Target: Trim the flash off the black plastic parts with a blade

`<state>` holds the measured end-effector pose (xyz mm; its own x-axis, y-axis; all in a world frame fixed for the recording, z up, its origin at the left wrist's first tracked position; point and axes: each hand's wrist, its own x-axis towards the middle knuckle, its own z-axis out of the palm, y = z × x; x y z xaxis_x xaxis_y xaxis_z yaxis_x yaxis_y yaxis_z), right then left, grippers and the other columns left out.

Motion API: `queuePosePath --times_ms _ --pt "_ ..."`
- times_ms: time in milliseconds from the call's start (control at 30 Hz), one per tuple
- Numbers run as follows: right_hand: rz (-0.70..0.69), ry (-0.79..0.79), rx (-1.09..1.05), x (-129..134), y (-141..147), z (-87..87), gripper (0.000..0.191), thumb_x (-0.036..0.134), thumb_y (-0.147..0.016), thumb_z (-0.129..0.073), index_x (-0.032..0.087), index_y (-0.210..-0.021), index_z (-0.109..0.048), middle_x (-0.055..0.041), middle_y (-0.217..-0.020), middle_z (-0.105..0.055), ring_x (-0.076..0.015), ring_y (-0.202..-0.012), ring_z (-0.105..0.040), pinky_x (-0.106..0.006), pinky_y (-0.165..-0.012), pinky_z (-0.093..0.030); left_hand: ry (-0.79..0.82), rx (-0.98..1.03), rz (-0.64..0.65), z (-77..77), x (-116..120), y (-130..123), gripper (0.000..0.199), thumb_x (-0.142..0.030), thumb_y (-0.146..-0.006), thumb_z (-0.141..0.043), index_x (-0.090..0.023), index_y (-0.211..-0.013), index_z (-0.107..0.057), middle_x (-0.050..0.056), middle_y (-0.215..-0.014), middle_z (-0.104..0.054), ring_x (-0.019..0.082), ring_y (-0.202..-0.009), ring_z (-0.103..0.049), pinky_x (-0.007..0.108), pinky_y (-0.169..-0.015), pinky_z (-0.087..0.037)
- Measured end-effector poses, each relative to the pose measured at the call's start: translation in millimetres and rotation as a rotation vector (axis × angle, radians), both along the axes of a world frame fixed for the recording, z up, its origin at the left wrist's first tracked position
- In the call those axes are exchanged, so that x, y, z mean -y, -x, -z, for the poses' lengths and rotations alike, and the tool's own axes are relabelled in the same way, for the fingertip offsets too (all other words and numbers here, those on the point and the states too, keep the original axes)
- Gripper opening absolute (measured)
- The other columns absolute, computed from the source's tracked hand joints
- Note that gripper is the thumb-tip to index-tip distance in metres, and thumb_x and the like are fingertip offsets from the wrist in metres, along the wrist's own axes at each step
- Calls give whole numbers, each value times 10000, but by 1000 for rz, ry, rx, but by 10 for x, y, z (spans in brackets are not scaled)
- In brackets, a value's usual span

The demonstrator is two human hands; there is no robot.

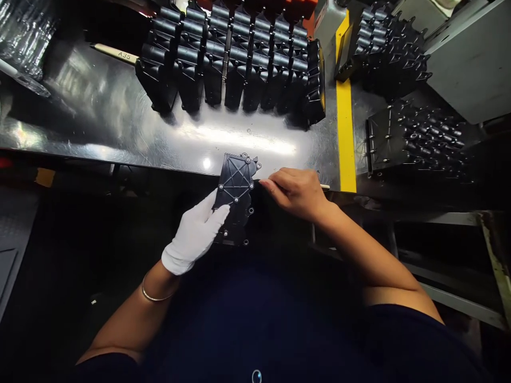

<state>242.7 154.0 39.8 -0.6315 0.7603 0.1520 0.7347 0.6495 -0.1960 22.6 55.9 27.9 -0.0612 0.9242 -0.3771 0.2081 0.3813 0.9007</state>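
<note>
My left hand (pixel 195 229), in a white glove, grips a flat black plastic cover (pixel 237 183) by its lower left side. The cover has X-shaped ribs, small metal-coloured studs and ring-shaped lugs along its right edge. It is held up at the table's near edge. My bare right hand (pixel 297 191) is closed just right of the cover, its fingertips close to the upper lugs. A slim, pale-ended tool (pixel 326 187) pokes out behind that hand; its kind and its tip are mostly hidden by the fingers.
Across the back of the metal table (pixel 120 122) stands a row of black plastic parts (pixel 235 64). A pale stick marked A35 (pixel 115 53) lies left of them. Yellow tape (pixel 345 133) runs down the right, with more stacked black parts (pixel 423 138) beyond. Plastic-wrapped items (pixel 26 37) sit far left.
</note>
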Motion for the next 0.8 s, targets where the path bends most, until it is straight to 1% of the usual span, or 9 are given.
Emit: queuePosePath --times_ms 100,267,433,633,800 --pt "-4 1 75 29 -7 -24 532 512 -992 -393 179 -676 -661 -38 -622 -625 -119 -547 -498 -292 -527 -204 -9 -5 -1 18 2 10 567 -459 -874 -596 -196 -1376 -587 22 -1299 -687 226 -1154 -642 262 -982 -502" --pt "45 -35 158 -25 47 -62 557 544 -988 -389 171 -679 -665 -49 -630 -635 -125 -556 -509 -293 -517 -161 -4 -16 -16 37 6 1 558 -457 -876 -598 -214 -1378 -587 15 -1243 -716 220 -1109 -666 270 -991 -499" --pt "58 -39 107 5 58 -34 578 550 -988 -381 172 -637 -643 -46 -600 -628 -126 -546 -519 -293 -519 -186 -20 -9 -35 30 -1 -23 562 -463 -874 -598 -203 -1373 -590 21 -1296 -688 227 -1166 -635 270 -1009 -485" --pt "109 -34 57 60 59 29 556 536 -988 -397 181 -642 -650 -45 -630 -666 -125 -565 -554 -289 -527 -209 -20 -1 -45 50 4 -40 567 -462 -879 -588 -190 -1377 -582 35 -1307 -682 222 -1143 -644 270 -1003 -487" --pt "174 -32 18 91 60 71 544 521 -988 -408 177 -644 -650 -42 -611 -664 -119 -551 -554 -284 -531 -217 -47 18 -52 69 16 -52 560 -448 -883 -590 -187 -1378 -581 29 -1328 -668 221 -1194 -621 270 -1033 -467"
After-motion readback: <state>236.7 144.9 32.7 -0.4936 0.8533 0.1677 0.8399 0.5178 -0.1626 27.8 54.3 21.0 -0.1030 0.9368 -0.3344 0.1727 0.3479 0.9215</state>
